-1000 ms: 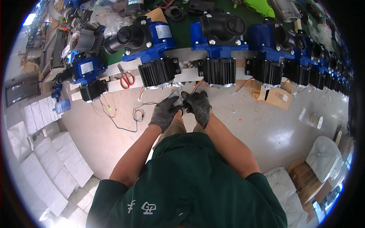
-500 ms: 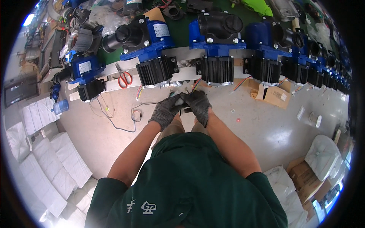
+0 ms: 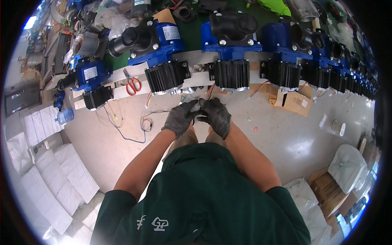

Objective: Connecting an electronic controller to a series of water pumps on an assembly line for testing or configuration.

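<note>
View from above of a person in a dark green shirt [image 3: 200, 204] working at the edge of a bench. Both hands wear dark grey gloves and meet in front of the body. The left hand [image 3: 179, 118] and the right hand [image 3: 216, 116] are curled, fingertips pressed together around a small pale piece [image 3: 197, 107] pinched between them; what the piece is cannot be told, as the gloves cover most of it. The fingers of both hands are nearly closed, with no gap showing between the two hands.

Just beyond the fingertips, a bundle of coloured wires [image 3: 211, 90] hangs from the underside of a blue pump [image 3: 230, 38] with a black ribbed motor [image 3: 229, 74]. A second blue pump [image 3: 153, 41] stands beyond and to the left of the left hand's fingers, and a third [image 3: 288, 41] beyond and to the right of the right hand's fingers; more follow along the bench toward the right rim.

Farther left of the left fingers, red-handled scissors [image 3: 131, 85] lie on the bench's pale edge. Below these, near the left fingers, a thin grey cable [image 3: 122, 130] loops over the floor. Well to the right of the right fingers sits an open cardboard box [image 3: 295, 102].
</note>
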Tool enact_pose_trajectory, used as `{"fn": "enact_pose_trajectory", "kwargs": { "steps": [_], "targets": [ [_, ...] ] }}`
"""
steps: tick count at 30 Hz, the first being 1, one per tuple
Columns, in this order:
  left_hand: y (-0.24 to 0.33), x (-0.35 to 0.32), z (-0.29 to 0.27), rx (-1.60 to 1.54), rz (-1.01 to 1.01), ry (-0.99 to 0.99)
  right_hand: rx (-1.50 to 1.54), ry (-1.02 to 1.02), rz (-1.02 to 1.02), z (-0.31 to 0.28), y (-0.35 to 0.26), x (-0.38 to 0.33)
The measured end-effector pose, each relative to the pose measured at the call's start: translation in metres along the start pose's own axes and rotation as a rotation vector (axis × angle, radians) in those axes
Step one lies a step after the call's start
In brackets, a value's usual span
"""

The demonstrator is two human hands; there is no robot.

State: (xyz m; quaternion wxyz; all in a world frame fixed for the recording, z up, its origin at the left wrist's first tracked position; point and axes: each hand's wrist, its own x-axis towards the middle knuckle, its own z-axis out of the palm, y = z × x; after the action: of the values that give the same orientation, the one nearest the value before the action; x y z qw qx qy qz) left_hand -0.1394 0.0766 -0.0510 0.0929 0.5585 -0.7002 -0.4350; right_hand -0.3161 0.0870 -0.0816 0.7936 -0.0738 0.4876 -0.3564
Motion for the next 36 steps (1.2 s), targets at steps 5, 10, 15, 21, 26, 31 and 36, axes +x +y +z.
{"fn": "enact_pose_trajectory", "kwargs": {
  "steps": [5, 10, 15, 21, 26, 31, 36],
  "targets": [
    [0.0, -0.001, 0.003, 0.066, 0.061, 0.032, -0.029, -0.074, 0.067, -0.003, -0.013, -0.009],
    [0.004, 0.002, 0.004, 0.056, 0.122, 0.004, -0.369, -0.205, -0.272, -0.03, 0.0, 0.004],
    [0.009, 0.007, 0.001, 0.058, 0.111, 0.01, -0.286, -0.123, 0.028, -0.008, -0.022, -0.006],
    [0.005, 0.009, -0.005, -0.167, -0.043, 0.007, -0.384, 0.031, -0.178, -0.012, -0.01, 0.0],
    [0.008, 0.012, -0.007, -0.415, -0.225, -0.073, -0.462, -0.104, 0.042, -0.077, 0.068, 0.043],
    [0.025, 0.012, -0.016, -0.647, -0.388, -0.082, -0.285, -0.434, -0.127, -0.07, 0.08, 0.033],
    [0.03, 0.019, -0.011, -0.908, -0.471, 0.093, -0.485, -0.39, -0.237, -0.069, 0.089, 0.032]
  ]
}}
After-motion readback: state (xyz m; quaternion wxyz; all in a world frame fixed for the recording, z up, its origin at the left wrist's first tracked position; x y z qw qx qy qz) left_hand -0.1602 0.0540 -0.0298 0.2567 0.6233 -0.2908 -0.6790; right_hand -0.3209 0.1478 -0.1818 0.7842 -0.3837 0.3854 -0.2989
